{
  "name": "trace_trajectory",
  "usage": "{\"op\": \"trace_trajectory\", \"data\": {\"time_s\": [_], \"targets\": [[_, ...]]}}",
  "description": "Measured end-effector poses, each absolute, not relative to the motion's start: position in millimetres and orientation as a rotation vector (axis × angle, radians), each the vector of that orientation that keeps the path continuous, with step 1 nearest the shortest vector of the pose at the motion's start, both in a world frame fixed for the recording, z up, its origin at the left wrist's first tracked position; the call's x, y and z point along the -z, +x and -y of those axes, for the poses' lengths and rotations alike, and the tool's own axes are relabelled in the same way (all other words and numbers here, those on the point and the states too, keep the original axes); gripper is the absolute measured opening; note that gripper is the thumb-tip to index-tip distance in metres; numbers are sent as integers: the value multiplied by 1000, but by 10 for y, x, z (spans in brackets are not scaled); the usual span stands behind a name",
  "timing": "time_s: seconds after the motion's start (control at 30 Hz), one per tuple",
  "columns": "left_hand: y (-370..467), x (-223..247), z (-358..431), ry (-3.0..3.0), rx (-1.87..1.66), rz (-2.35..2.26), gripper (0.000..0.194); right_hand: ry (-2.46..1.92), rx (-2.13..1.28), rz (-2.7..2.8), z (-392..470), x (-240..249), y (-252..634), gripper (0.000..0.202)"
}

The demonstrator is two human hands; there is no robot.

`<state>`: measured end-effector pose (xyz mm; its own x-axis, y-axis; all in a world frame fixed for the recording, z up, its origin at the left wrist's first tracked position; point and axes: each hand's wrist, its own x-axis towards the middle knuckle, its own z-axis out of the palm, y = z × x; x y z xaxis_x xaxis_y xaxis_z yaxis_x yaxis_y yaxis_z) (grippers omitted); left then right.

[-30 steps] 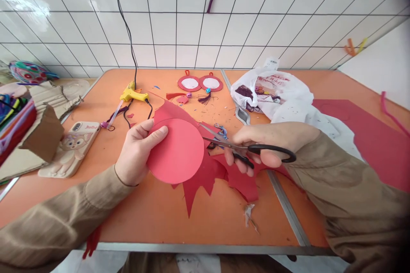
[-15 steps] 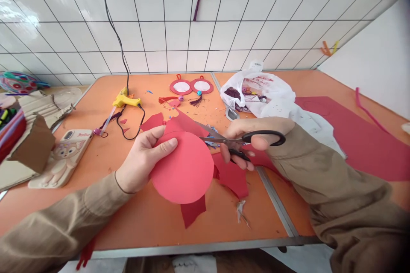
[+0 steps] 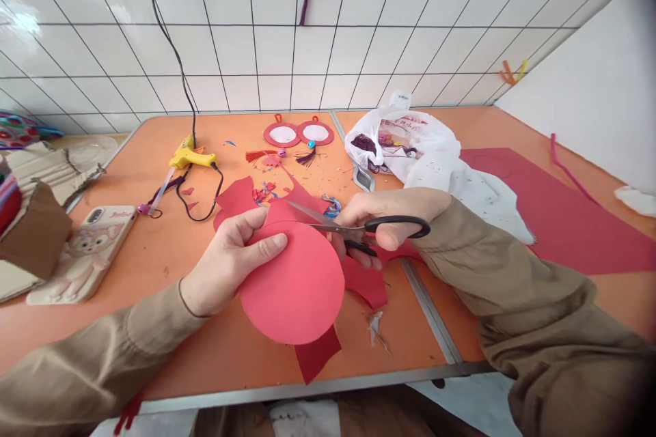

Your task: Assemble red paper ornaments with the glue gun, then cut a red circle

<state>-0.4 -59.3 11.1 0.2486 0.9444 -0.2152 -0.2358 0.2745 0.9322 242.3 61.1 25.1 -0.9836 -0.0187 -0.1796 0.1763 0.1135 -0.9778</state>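
Observation:
My left hand (image 3: 225,259) pinches the upper left edge of a round red paper piece (image 3: 297,287), thumb on top. My right hand (image 3: 379,218) is closed around the black handles of a pair of scissors (image 3: 353,227). The scissor blades are apart and lie at the top edge of the disc, pointing left toward my left fingers. Red paper scraps (image 3: 366,282) lie right of the disc, and another scrap (image 3: 318,354) shows below it. Two red-rimmed rings with white centres (image 3: 283,134) lie near the wall.
On the left are a yellow glue gun (image 3: 193,156) with its cord, a phone (image 3: 87,252) and cardboard (image 3: 35,232). A white plastic bag (image 3: 430,143) and a large red sheet (image 3: 553,218) lie on the right, beside grey tweezers-like metal (image 3: 363,179).
The scissors and my right hand have moved left along the disc's top edge, and the blades reach further over the paper. The whole view has shifted slightly.

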Motion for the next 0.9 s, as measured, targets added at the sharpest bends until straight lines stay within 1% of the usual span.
{"op": "trace_trajectory", "data": {"time_s": [0.13, 0.47, 0.57, 0.7, 0.9], "targets": [[-7, -110, 589, 947, -967, -955, 16, 179, 2012, -2210, -604, -235, 2417, 70], [10, -61, 573, 889, -1020, -907, 24, 253, 2057, -2291, -603, -208, 2403, 62], [-3, -46, 579, 848, -1004, -886, 19, 257, 2015, -2355, -597, -225, 2395, 59], [-40, -34, 578, 827, -982, -875, 12, 300, 1943, -2410, -617, -214, 2402, 63], [-60, -45, 576, 863, -972, -899, 7, 310, 1952, -2428, -616, -187, 2389, 58]]}}
